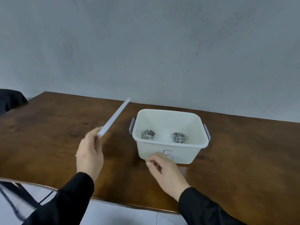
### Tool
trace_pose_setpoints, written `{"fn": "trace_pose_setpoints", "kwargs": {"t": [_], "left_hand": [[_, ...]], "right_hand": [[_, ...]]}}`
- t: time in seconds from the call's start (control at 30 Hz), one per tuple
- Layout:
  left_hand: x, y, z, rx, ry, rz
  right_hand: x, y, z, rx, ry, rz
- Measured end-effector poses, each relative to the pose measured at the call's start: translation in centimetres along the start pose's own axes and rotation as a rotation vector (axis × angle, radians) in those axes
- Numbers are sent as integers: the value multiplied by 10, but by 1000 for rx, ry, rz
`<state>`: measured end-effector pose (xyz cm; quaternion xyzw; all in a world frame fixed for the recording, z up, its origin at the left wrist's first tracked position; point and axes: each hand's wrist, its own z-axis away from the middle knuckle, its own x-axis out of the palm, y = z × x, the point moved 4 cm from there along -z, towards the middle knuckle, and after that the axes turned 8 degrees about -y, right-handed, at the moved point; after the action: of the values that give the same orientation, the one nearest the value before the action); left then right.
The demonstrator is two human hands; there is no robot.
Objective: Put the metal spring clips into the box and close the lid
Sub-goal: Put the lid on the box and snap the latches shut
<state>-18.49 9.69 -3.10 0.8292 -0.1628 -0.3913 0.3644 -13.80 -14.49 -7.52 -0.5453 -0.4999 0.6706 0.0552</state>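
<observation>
A white plastic box (170, 152) with grey side latches and a blue letter B on its front stands open on the brown wooden table (48, 135). Two metal spring clips lie inside, one at the left (148, 135) and one at the right (179, 137). My left hand (90, 153) grips the white lid (114, 116) by its near edge; the lid is seen edge-on, tilted up and away, left of the box and blurred. My right hand (164, 171) rests by the box's near left corner, fingers curled, holding nothing I can see.
A grey wall rises behind the table. A dark chair back (11, 99) shows at the far left. The table's near edge runs just under my forearms, with pale floor and a dark cable below.
</observation>
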Motion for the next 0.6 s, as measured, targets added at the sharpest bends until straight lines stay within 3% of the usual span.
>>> {"fn": "trace_pose_setpoints", "kwargs": {"t": [0.17, 0.23, 0.4, 0.5, 0.6], "left_hand": [[-39, 89, -39, 226, 151, 165], [-42, 121, -56, 263, 180, 235], [-7, 169, -100, 201, -5, 503], [29, 162, -130, 11, -155, 639], [66, 133, -148, -209, -325, 608]], "right_hand": [[-87, -30, -18, -108, 460, -114], [-126, -22, -30, -67, 585, -141], [-197, 8, -43, 111, 488, -286], [-214, 25, -35, 203, 527, -357], [-214, 44, -29, 328, 524, -370]]}}
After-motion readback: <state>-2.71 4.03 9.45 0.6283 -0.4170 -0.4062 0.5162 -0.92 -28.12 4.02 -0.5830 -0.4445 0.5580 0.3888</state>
